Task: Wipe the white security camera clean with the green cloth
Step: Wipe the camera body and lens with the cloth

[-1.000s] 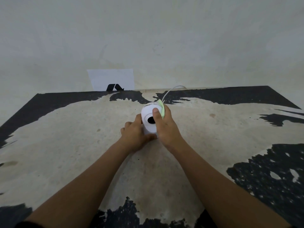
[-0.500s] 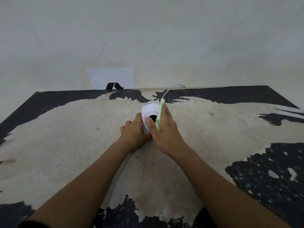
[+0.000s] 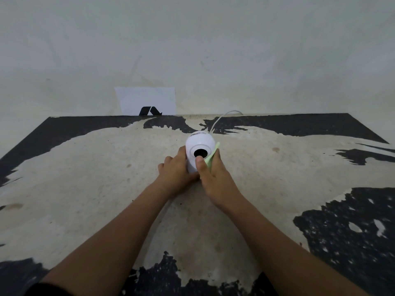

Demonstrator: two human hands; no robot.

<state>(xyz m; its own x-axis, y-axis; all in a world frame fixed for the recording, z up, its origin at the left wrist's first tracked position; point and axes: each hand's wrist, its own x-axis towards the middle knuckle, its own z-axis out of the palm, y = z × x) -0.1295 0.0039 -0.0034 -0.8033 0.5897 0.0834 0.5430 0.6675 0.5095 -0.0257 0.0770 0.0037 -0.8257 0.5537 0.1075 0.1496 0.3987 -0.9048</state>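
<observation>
White security camera [image 3: 199, 151] gripped between both hands on a worn table [image 3: 85, 189].

Left hand [image 3: 177, 174] clasped the camera's left side and base. Immediately right of it, the camera stood upright, lens facing the person. Right hand [image 3: 213, 178] pinched the green cloth [image 3: 211, 155] against the camera's right flank, thumb below the lens.
</observation>
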